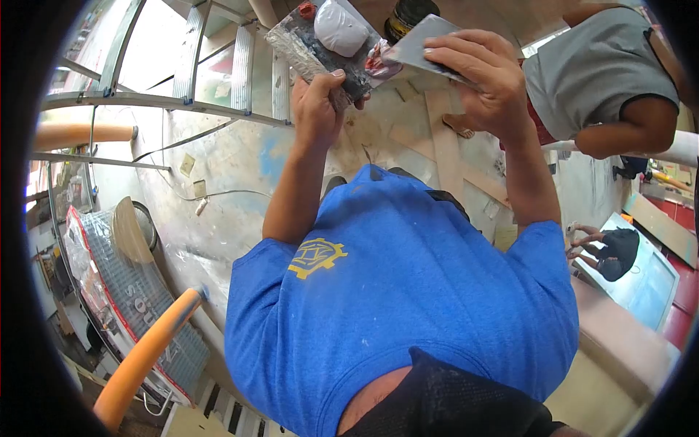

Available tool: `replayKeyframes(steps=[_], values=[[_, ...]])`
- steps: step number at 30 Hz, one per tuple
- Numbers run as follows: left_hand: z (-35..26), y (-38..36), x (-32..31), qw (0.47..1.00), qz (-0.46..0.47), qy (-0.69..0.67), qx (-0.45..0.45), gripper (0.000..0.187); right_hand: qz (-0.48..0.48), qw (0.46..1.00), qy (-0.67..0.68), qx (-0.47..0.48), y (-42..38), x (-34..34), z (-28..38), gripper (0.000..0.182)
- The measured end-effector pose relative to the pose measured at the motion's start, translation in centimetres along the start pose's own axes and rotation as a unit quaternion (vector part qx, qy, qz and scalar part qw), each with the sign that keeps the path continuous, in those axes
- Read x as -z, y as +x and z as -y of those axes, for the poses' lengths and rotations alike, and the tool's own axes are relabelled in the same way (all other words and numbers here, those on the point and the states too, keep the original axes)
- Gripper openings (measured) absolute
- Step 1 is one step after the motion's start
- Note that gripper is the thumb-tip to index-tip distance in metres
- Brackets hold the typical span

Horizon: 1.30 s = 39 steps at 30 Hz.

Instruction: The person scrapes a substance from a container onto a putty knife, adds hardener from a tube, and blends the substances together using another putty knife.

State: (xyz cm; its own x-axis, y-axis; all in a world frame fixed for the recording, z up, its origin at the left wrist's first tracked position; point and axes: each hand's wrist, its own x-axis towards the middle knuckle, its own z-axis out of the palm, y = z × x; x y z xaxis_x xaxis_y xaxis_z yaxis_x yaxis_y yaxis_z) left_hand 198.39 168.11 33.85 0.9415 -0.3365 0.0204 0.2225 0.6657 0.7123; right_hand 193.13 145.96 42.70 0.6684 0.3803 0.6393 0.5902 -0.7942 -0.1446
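Observation:
My left hand (318, 102) grips the edge of a putty board (302, 45), its thumb over the thickly crusted near side. A smooth white mound of putty (341, 28) sits on the board, with a small red lump (306, 10) at its far left corner. Red and white smears (380, 60) show at the board's right. My right hand (489, 80) is closed on a flat grey spreader (429, 47), fingers laid along its upper face. The spreader's left edge is beside those smears, right of the white mound.
A metal ladder (189, 58) stands at upper left. A black tub (409, 17) is beyond the spreader. One person in grey (601, 69) is close on my right; another person (615, 251) bends over a pale panel (655, 284). Orange pipes (149, 357) and wooden strips (444, 138) lie around.

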Motion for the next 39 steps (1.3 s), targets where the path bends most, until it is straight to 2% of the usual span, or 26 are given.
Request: replayKeyframes(steps=[4, 7, 10, 13, 16, 19, 20, 22, 24, 25, 26, 27, 28, 31, 33, 34, 35, 36, 39], values=[[-0.5, 0.2, 1.0, 1.000, 0.012, 0.023, 0.016, 0.032, 0.036, 0.993, -0.078, 0.079, 2.3, -1.8, 1.1, 0.032], [-1.0, 0.1, 1.7, 1.000, 0.013, 0.023, 0.001, 0.031, 0.066, 0.990, -0.091, 0.083, 3.7, -2.6, 2.1, 0.027], [-0.7, 0.6, 3.7, 0.989, 0.002, 0.126, -0.075, 0.035, 0.103, 0.985, -0.104, 0.091, 5.1, -2.5, 3.7, 0.023], [-1.2, 0.6, 4.3, 0.992, -0.013, 0.097, -0.075, 0.034, 0.134, 0.981, -0.090, 0.110, 5.6, -2.9, 3.9, 0.022], [-2.0, 0.2, 4.7, 0.991, -0.040, 0.115, -0.063, 0.031, 0.209, 0.974, -0.043, 0.077, 5.1, -3.4, 3.6, 0.028], [-3.2, 0.1, 5.2, 0.994, -0.061, 0.040, -0.078, 0.025, 0.131, 0.988, -0.026, 0.080, 4.1, -3.6, 2.4, 0.028], [-3.9, 0.0, 5.4, 0.994, -0.063, 0.018, -0.082, 0.024, 0.130, 0.990, -0.017, 0.058, 3.5, -3.5, 1.9, 0.034], [-4.9, -0.1, 5.6, 0.993, -0.065, -0.028, -0.091, 0.022, 0.026, 0.987, 0.143, -0.064, 2.2, -4.7, 2.0, 0.033], [-4.6, -0.1, 5.4, 0.994, -0.067, -0.070, -0.043, 0.022, -0.088, 0.931, 0.315, -0.163, 1.6, -6.0, 3.4, 0.030], [-4.2, -0.2, 5.4, 0.994, -0.067, -0.089, -0.016, 0.023, -0.122, 0.902, 0.369, -0.187, 1.5, -7.2, 4.4, 0.029], [-3.5, -0.2, 5.5, 0.994, -0.027, -0.109, -0.020, 0.025, -0.157, 0.868, 0.421, -0.210, 1.2, -8.5, 5.3, 0.028], [-3.2, -0.2, 5.4, 0.993, -0.036, -0.116, -0.008, 0.026, -0.193, 0.830, 0.469, -0.232, 0.7, -9.7, 5.9, 0.027], [-3.2, -0.4, 4.9, 0.991, -0.046, -0.125, 0.004, 0.027, -0.173, 0.867, 0.421, -0.202, 0.2, -10.8, 5.8, 0.029], [-3.6, -0.7, 4.8, 0.988, -0.035, -0.147, 0.006, 0.027, -0.104, 0.923, 0.295, -0.225, -1.0, -11.3, 5.2, 0.030], [-4.4, -0.8, 5.5, 0.988, 0.007, -0.151, -0.004, 0.027, -0.039, 0.968, 0.185, -0.163, -1.6, -10.4, 3.3, 0.038], [-4.8, -0.9, 5.2, 0.992, -0.002, -0.121, -0.025, 0.025, -0.019, 0.985, 0.121, -0.119, -1.5, -9.6, 2.5, 0.040], [-4.8, -1.0, 5.3, 0.994, -0.002, -0.105, -0.020, 0.025, 0.002, 0.996, 0.056, -0.075, -1.1, -8.8, 2.0, 0.042], [-4.8, -0.9, 5.2, 0.996, -0.001, -0.091, -0.017, 0.025, -0.016, 0.996, 0.044, -0.071, -0.4, -7.9, 1.5, 0.044], [-4.3, -1.0, 4.8, 0.999, 0.002, -0.045, -0.002, 0.025, 0.028, 0.995, -0.090, 0.028, 2.5, -5.0, 3.1, 0.038]])
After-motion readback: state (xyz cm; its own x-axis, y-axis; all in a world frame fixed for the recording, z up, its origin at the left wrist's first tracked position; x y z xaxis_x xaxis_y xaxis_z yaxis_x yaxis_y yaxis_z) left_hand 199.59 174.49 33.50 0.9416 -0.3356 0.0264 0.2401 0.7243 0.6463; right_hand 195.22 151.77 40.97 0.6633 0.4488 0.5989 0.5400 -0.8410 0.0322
